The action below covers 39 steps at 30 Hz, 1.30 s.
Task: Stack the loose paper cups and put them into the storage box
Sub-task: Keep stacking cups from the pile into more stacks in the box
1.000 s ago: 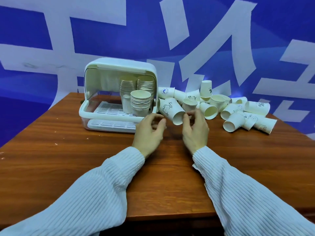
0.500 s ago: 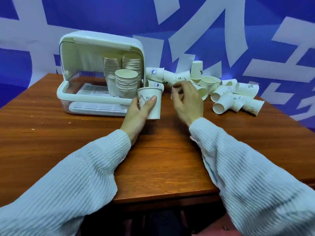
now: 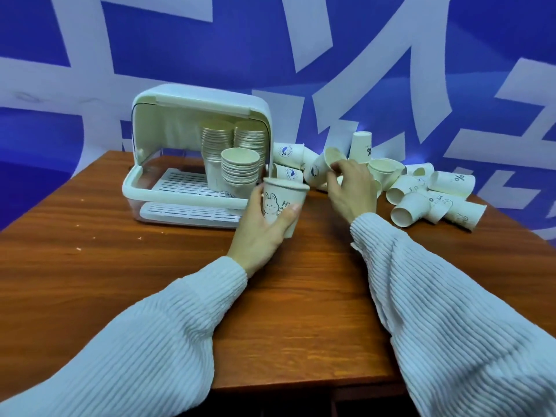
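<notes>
The left hand [image 3: 258, 233] has its grip curled round an upright paper cup [image 3: 284, 203] printed with a rabbit, thumb on the near side, fingers behind. Just beyond this grip stands the white storage box [image 3: 186, 139], lid raised, with stacks of cups [image 3: 237, 158] inside. To the right of that grip, the right hand [image 3: 352, 188] pinches the rim of a second cup [image 3: 323, 165], tilted with its mouth up. Past the right grip and further right, a pile of loose cups [image 3: 427, 194] lies tumbled on the wooden desk [image 3: 120, 266], most on their sides.
</notes>
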Each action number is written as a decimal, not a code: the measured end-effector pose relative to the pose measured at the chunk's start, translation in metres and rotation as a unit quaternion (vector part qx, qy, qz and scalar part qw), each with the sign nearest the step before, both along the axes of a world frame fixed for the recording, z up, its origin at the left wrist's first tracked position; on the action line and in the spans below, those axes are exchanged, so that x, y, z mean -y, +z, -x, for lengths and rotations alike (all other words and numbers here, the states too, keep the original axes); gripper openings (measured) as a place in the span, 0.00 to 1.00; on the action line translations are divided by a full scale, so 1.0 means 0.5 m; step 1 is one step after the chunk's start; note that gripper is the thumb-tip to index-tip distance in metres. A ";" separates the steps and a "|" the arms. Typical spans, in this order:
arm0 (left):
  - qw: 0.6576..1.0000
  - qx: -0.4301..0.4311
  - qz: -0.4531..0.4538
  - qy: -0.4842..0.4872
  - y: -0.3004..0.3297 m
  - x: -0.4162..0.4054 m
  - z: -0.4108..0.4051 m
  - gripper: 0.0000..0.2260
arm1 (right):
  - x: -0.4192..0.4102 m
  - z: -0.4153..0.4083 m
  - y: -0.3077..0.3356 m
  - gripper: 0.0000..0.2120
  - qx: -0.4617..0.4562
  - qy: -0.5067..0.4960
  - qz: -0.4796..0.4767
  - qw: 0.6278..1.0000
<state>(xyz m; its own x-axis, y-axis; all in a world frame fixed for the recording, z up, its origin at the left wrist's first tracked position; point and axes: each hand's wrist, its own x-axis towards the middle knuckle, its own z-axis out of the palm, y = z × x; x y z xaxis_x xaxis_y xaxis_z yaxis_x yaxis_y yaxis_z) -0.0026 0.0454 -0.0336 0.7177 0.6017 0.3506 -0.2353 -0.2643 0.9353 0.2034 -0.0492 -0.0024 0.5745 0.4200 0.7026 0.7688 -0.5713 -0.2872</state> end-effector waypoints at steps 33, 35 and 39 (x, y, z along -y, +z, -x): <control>0.942 0.103 -0.147 0.282 0.167 -0.188 -0.005 0.37 | -0.139 0.173 0.090 0.23 -0.007 0.183 0.080 0.980; 0.936 0.053 -0.209 0.279 0.174 -0.192 -0.024 0.35 | -0.128 0.169 0.083 0.22 -0.011 0.180 0.079 0.980; 0.894 -0.168 -0.326 0.257 0.129 -0.203 -0.039 0.34 | -0.099 0.157 0.064 0.20 -0.018 0.182 0.066 0.981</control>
